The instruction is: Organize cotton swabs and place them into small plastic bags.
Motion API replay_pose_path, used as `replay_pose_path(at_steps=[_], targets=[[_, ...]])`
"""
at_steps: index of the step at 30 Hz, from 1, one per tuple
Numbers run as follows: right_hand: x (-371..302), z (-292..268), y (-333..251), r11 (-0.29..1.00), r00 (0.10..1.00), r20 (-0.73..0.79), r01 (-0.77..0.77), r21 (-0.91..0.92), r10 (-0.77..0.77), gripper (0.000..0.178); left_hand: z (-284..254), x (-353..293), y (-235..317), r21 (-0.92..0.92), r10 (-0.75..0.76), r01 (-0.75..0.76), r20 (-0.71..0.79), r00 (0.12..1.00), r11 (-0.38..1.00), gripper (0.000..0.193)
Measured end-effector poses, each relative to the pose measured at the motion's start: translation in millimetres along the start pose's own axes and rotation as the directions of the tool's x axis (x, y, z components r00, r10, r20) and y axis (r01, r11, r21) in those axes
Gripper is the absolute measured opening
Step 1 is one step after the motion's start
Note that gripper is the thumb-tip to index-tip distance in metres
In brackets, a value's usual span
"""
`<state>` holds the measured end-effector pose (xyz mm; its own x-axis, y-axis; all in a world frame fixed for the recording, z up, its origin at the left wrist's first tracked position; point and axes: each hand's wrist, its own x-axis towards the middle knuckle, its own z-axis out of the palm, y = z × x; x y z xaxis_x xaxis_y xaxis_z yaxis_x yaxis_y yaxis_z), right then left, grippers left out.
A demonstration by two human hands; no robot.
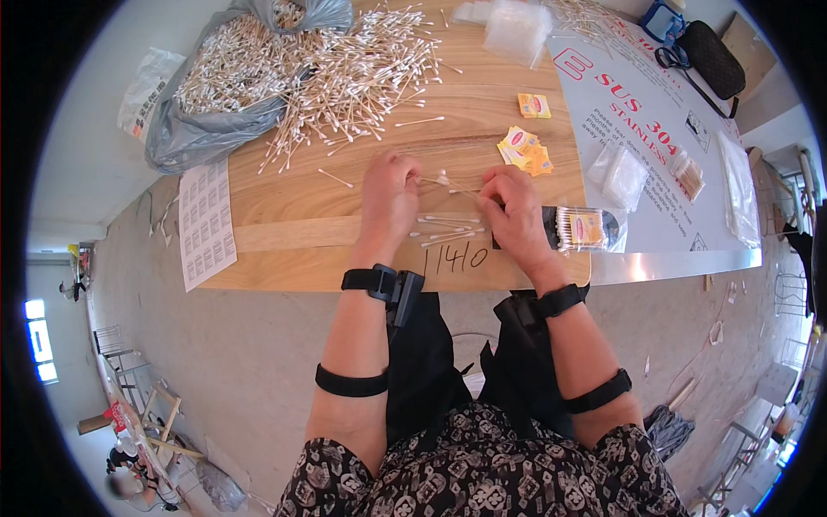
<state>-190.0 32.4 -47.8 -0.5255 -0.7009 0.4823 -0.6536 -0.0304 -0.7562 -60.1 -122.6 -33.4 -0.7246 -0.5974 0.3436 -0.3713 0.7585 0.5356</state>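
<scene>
Listed from far left: white printed sheet (207, 224) at the left edge of the tabletop (293, 250). Beyond it, grey plastic bag (207, 138), filled with cotton swabs. Beside the bag, loose swab heap (370, 73); nearer, one stray swab (336, 178). Left hand (389, 194), with fingers pinched narrow on swab sticks. Between both hands, held swabs (443, 177), white tips close together; nearer, loose swab row (448, 229). Right hand (519, 211), with fingers likewise pinched on sticks. Beyond, yellow cards (524, 152). Farther right, clear swab packet (584, 228) with yellow insert.
</scene>
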Motion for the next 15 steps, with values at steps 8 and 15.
replay_pose_path(at_steps=[8, 15], targets=[[0.8, -6.6, -6.2, 0.997, 0.985, 0.171, 0.009, -0.074, 0.004, 0.006, -2.1, -2.6, 4.4, 0.027, -0.115, 0.115, -0.005, 0.993, 0.993, 0.008], [2.2, -5.6, -5.6, 0.978, 0.995, 0.086, -0.027, -0.207, 0.046, 0.002, -8.0, -3.8, 8.3, 0.081, -0.07, 0.07, -0.003, 0.998, 0.994, 0.008]])
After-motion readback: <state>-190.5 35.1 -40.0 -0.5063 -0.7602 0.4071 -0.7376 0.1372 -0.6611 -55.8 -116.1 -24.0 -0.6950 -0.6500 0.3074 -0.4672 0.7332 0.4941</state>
